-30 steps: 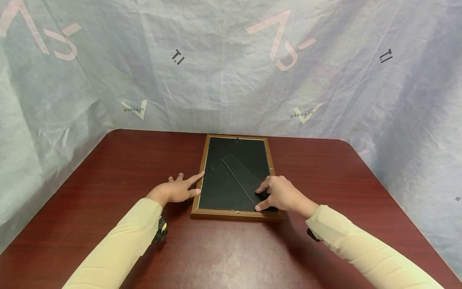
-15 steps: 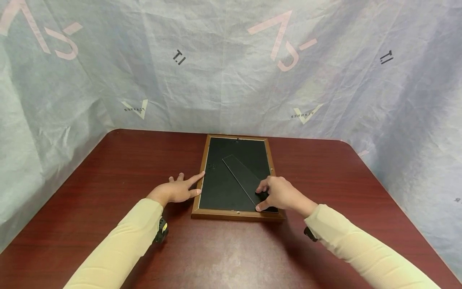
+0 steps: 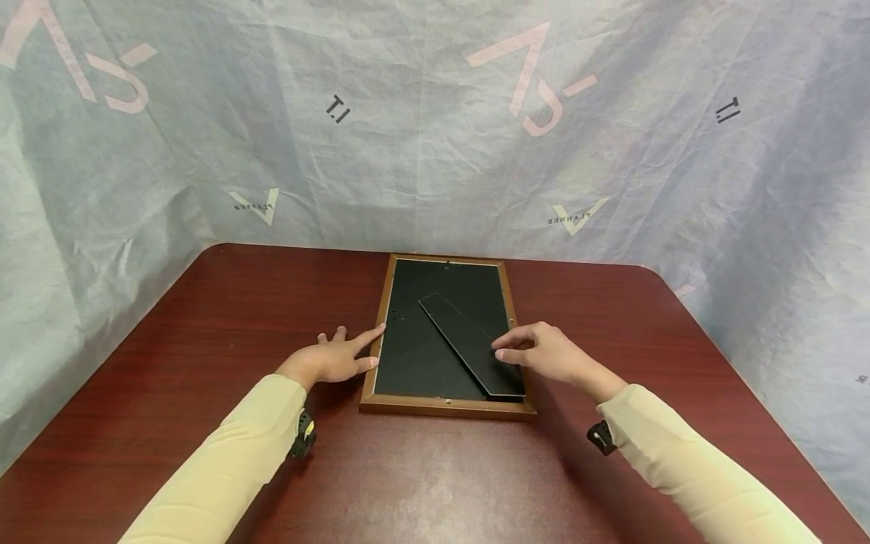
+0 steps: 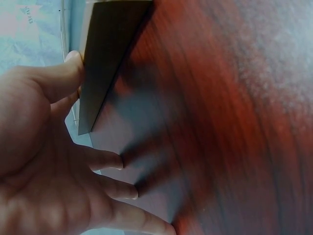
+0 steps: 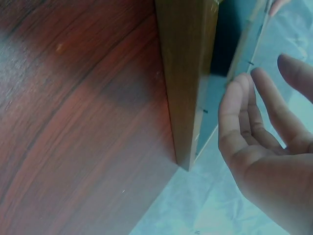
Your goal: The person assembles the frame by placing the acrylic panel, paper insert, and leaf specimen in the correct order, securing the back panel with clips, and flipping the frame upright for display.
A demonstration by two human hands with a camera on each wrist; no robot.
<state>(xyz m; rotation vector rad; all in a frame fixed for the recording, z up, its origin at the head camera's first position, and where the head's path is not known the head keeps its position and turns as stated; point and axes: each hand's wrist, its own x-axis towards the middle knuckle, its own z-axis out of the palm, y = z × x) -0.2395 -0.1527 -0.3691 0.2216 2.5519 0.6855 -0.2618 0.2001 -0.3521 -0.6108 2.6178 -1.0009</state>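
Note:
A picture frame point(image 3: 448, 406) with a brown wooden border lies face down on the table, its black backing board point(image 3: 414, 355) upward. Set slantwise on the backing is a black easel stand point(image 3: 469, 344), its near end slightly raised. My left hand point(image 3: 326, 359) rests at the frame's left side. Its thumb and index finger touch the border, while the other fingers spread over the table, as the left wrist view shows. My right hand point(image 3: 550, 353) is at the stand's right edge, fingertips close to it. In the right wrist view its fingers point(image 5: 230, 110) are gently bent and the thumb is apart.
The reddish-brown wooden table point(image 3: 272, 295) extends around the frame on all sides. A grey printed fabric sheet point(image 3: 408, 151) hangs behind the table and along both sides.
My right hand has moved off the stand's near end, up and to the right. The stand's near end now shows raised from the backing. My left hand and the frame stay put.

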